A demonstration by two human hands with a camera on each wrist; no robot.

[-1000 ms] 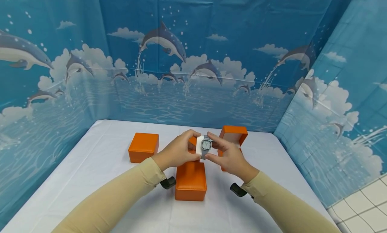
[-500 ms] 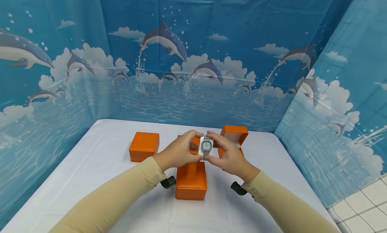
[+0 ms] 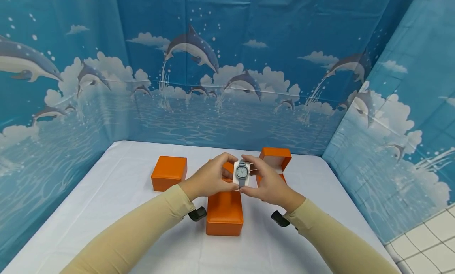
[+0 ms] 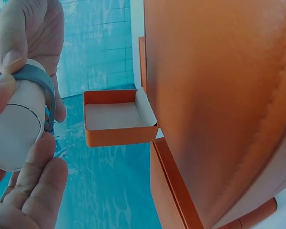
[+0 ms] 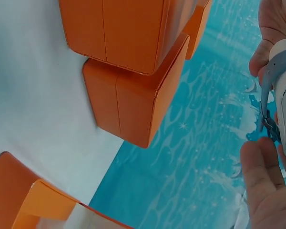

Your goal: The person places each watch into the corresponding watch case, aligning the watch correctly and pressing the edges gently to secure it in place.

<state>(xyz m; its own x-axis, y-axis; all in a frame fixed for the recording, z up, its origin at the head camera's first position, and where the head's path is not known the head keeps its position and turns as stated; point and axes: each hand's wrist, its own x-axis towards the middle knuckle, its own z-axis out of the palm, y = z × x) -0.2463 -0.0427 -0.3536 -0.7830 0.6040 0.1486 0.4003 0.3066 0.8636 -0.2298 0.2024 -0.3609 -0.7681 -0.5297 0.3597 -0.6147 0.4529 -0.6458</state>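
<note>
Above the table's middle, both hands hold a wristwatch [image 3: 242,171] with a squarish pale dial and grey-blue strap. It sits over a white watch pillow [image 3: 235,179], its dial facing up toward the head camera. My left hand [image 3: 209,178] grips the pillow from the left, thumb at its lower edge. From the right, my right hand [image 3: 271,183] pinches the watch between thumb at the bottom and fingers at the top. In the left wrist view the strap [image 4: 38,78] loops around the pillow's rounded side; the buckle side [image 5: 271,126] shows in the right wrist view.
A closed orange box [image 3: 224,212] stands just below the hands, with another orange box [image 3: 229,166] partly hidden behind them. One more closed box [image 3: 168,171] stands at left. An open box [image 3: 277,157] with a pale lining stands back right. White cloth [image 3: 142,210] covers the table.
The pillow has shifted slightly right and turned, so the watch now lies centred over it instead of along its right side. The right thumb has moved a little left. The boxes have not moved.
</note>
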